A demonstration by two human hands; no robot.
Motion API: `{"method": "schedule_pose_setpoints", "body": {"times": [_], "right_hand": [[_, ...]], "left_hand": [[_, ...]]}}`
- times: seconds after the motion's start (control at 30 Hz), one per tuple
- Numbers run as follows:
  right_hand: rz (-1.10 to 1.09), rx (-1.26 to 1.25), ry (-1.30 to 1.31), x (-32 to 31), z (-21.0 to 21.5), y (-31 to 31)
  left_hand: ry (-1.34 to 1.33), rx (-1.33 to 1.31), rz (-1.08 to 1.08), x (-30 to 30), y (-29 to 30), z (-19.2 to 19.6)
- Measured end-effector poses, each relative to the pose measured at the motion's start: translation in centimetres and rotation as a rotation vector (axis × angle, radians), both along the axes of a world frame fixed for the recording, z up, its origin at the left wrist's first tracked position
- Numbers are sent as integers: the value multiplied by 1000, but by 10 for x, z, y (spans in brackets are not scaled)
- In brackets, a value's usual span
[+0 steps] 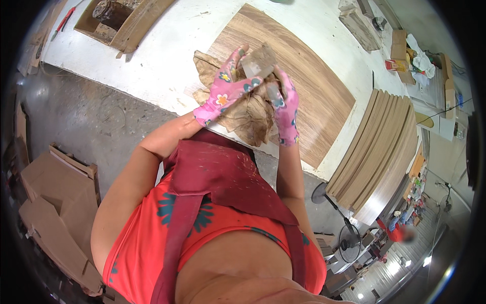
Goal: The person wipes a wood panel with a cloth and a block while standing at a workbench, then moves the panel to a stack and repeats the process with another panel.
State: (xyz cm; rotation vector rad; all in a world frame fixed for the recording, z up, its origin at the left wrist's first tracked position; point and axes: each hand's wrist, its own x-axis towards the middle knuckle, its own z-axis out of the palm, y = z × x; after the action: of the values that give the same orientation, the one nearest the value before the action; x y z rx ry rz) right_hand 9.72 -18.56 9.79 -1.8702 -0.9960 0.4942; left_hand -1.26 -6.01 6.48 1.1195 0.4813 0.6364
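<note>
Both of my hands wear pink flowered gloves. My left hand and my right hand together grip a small grey-brown block wrapped in a crumpled brown cloth that hangs down between them. They are held above the near edge of a white workbench. Just beyond the hands a wood-grain panel lies flat on the bench.
A stack of wood-grain panels leans at the right. Brown cardboard lies on the grey floor at the left. A wooden crate sits at the bench's far left. A standing fan and another person are at lower right.
</note>
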Motion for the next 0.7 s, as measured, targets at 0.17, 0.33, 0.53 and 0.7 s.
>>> {"method": "schedule_pose_setpoints", "body": {"times": [0.17,0.33,0.53,0.7], "right_hand": [[-5,378,909,-7,-23,15],[6,602,1277,0,-41,4],[115,623,1592,20,-40,-13],[-13,508,1388,32,-35,-13]], "left_hand": [[-53,121,-45,0,-11,-5],[204,651,-67,-6,-2,-7],[656,1099,-263,-25,-5,-33],[396,1347,-421,-29,-44,-103]]}}
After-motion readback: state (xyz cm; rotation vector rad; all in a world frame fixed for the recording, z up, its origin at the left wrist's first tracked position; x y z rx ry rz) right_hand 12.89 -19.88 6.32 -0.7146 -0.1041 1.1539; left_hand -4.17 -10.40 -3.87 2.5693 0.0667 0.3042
